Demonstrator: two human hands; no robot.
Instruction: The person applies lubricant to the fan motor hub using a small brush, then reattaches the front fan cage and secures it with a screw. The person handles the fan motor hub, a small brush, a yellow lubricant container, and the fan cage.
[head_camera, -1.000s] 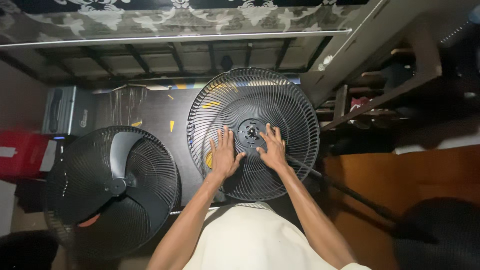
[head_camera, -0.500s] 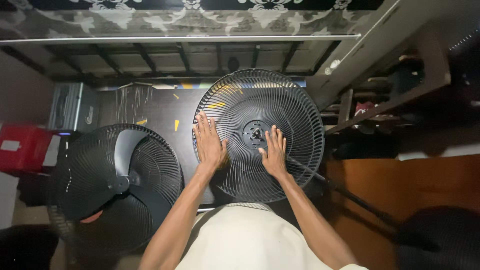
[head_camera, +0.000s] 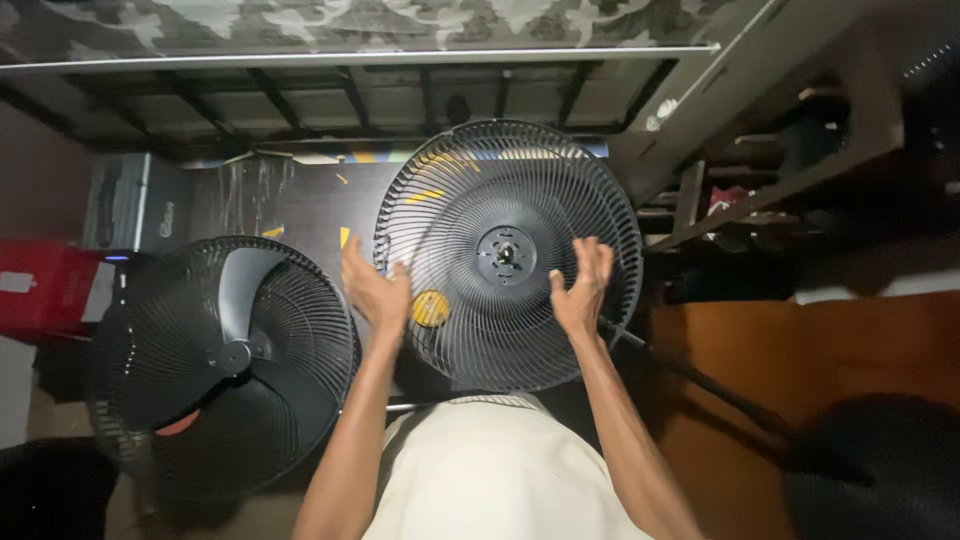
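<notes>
Round black fan grille (head_camera: 508, 255) lies flat on the dark worktop (head_camera: 290, 205), hub facing up at its centre. Left hand (head_camera: 375, 290) is at the grille's left rim, fingers spread and loose, palm turned inward; cannot tell if it touches the wire or hovers just off it. Right hand (head_camera: 583, 290) is over the grille's right side, fingers apart and slightly curled, gripping nothing. Both hands released, one on each side of the hub. A small yellow round piece (head_camera: 431, 308) shows through the grille wires, just right of the left hand. Left of the grille, near but apart, sits a whole black fan head (head_camera: 225, 360) with blades visible behind its guard. A thin dark rod (head_camera: 700, 385) runs out from under the grille's lower right edge over the brown floor. Beyond the grille, a metal bed frame (head_camera: 350, 95). Far left of the grille, a red box (head_camera: 40, 285) and a grey box (head_camera: 125, 205).
</notes>
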